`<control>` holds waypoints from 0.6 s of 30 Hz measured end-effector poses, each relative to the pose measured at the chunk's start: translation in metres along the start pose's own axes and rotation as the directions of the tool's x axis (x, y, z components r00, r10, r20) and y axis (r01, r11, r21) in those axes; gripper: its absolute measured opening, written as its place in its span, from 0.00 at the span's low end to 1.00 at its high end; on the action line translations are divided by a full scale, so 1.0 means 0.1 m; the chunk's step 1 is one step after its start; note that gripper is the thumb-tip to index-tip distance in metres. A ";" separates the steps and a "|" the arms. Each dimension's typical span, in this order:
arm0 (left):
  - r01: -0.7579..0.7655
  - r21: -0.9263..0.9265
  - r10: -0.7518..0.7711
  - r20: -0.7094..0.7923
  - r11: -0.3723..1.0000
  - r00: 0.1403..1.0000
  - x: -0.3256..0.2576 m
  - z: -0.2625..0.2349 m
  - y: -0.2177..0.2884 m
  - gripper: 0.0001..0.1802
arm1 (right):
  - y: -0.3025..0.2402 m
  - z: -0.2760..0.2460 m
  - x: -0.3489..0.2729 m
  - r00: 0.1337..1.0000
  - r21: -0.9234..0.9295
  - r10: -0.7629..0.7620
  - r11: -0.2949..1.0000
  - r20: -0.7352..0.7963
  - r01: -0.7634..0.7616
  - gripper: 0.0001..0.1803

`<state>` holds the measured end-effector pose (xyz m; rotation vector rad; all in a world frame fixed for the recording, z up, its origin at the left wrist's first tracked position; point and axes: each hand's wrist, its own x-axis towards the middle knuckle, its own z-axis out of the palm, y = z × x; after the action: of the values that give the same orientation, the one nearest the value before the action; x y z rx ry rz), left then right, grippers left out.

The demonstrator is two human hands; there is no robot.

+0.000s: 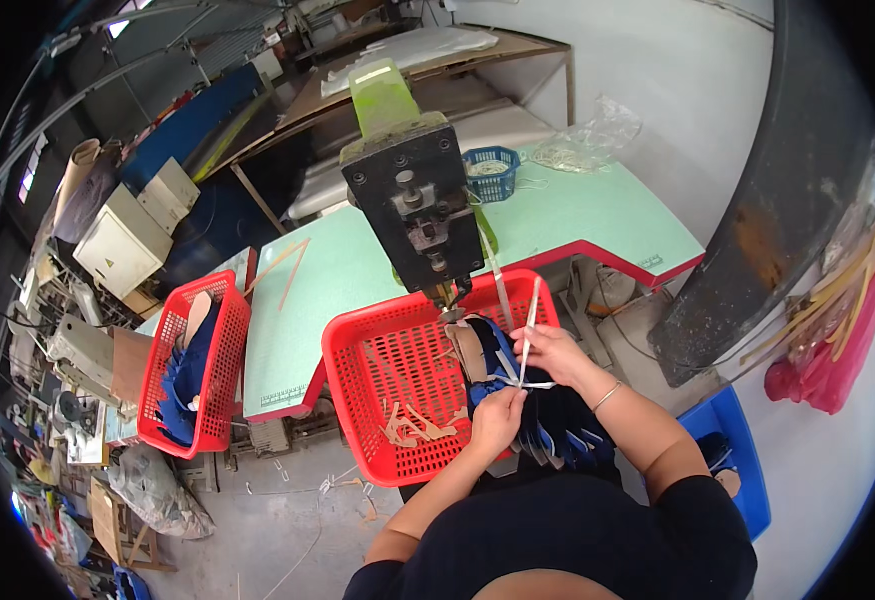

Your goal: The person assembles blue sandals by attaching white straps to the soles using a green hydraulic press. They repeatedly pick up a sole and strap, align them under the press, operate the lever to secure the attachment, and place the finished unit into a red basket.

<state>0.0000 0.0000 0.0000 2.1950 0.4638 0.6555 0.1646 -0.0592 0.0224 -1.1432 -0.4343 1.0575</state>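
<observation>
In front of me is a bundle of dark blue and tan fabric pieces (540, 440), layered like shoe uppers. It lies partly over the edge of a red basket (382, 465). White strips (509, 380) cross on top of the bundle. My right hand (549, 353) pinches one narrow white strip (530, 318), which sticks up between the fingers. Close by on the left, my left hand (498, 420) is closed at the crossing of the strips, its fingertips on a strip end. The bundle's underside is hidden.
A black-and-green machine head (407, 200) overhangs the red basket, above a pale green table (647, 215). On the table stands a blue basket (492, 180) of white strips. A second red basket (222, 400) with blue pieces is at left, a blue bin (747, 480) at right. Tan scraps (417, 428) lie in the near basket.
</observation>
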 end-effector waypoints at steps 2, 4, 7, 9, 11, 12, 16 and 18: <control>0.013 0.041 -0.013 0.009 0.999 1.000 -0.03 -0.06 -0.02 0.08 | -0.08 0.25 -0.03 0.996 0.253 0.086 0.963 0.029 -0.091 0.17; -0.161 -0.154 0.166 0.019 0.975 0.986 -0.09 0.28 0.21 0.08 | -0.06 -0.12 -0.11 0.994 0.070 0.049 0.997 -0.100 -0.042 0.16; -0.299 -0.171 0.309 0.033 0.939 0.950 -0.27 0.26 0.18 0.08 | 0.15 0.02 0.22 0.959 -0.175 -0.146 0.979 -0.242 0.105 0.19; -0.221 -0.181 0.232 0.041 0.958 0.972 -0.35 0.27 0.15 0.06 | 0.21 0.01 0.37 0.926 -0.226 -0.220 0.962 -0.306 0.154 0.19; -0.332 -0.145 0.330 -0.033 0.932 0.943 -0.28 0.22 0.12 0.05 | 0.21 -0.01 0.40 0.957 -0.097 -0.144 0.988 -0.253 0.122 0.18; -0.387 -0.130 0.381 -0.068 0.913 0.922 -0.22 0.21 0.11 0.05 | 0.16 -0.03 0.37 0.965 0.013 -0.120 0.992 -0.234 0.127 0.18; -0.380 -0.176 0.363 -0.119 0.908 0.924 -0.12 0.07 0.06 0.06 | 0.07 -0.11 0.28 0.960 0.313 -0.089 0.934 -0.267 0.173 0.17; -0.052 -0.568 0.102 0.057 0.822 0.993 -0.15 0.12 -0.03 0.08 | 0.03 -0.08 0.23 0.956 0.404 -0.076 0.895 -0.284 0.191 0.17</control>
<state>-0.0051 -0.0127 -0.0130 1.6665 0.1058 0.6410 0.1800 -0.0437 0.0118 -0.8276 -0.0601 0.8122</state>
